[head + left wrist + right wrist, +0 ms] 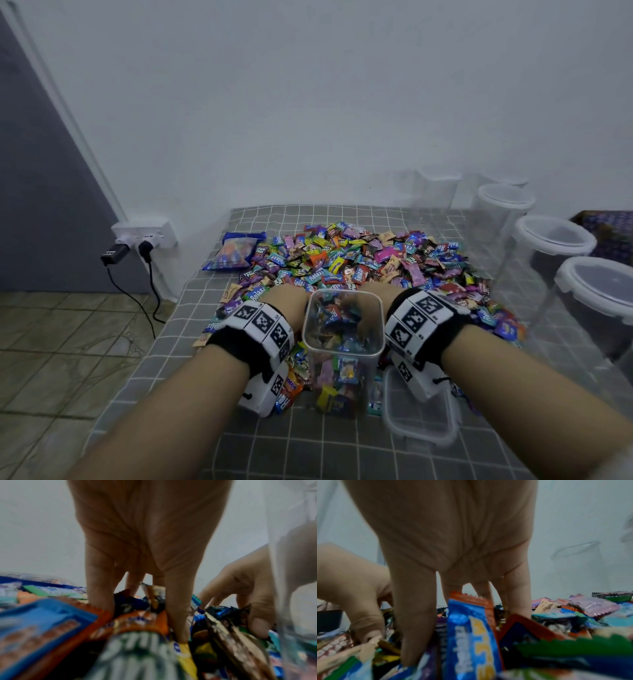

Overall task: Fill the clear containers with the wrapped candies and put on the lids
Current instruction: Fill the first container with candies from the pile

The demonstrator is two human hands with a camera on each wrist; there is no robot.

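A clear square container (pixel 342 346), partly filled with candies and without a lid, stands upright between my wrists. Behind it spreads a big pile of wrapped candies (pixel 359 260). My left hand (pixel 286 296) digs into the pile just left of the container; in the left wrist view its fingers and thumb (pixel 154 608) close round a few wrappers. On the other side my right hand (pixel 380 294) is buried the same way, thumb and fingers (pixel 462 615) pinching candies. Both hands' fingertips are hidden among wrappers. A clear lid (pixel 421 425) lies flat under my right wrist.
Several empty clear containers with white-rimmed lids (pixel 555 240) line the table's right side. A blue candy bag (pixel 234 250) lies at the pile's left. The grey checked cloth (pixel 308 452) ends at the left edge, beside a wall socket with plugs (pixel 147 236).
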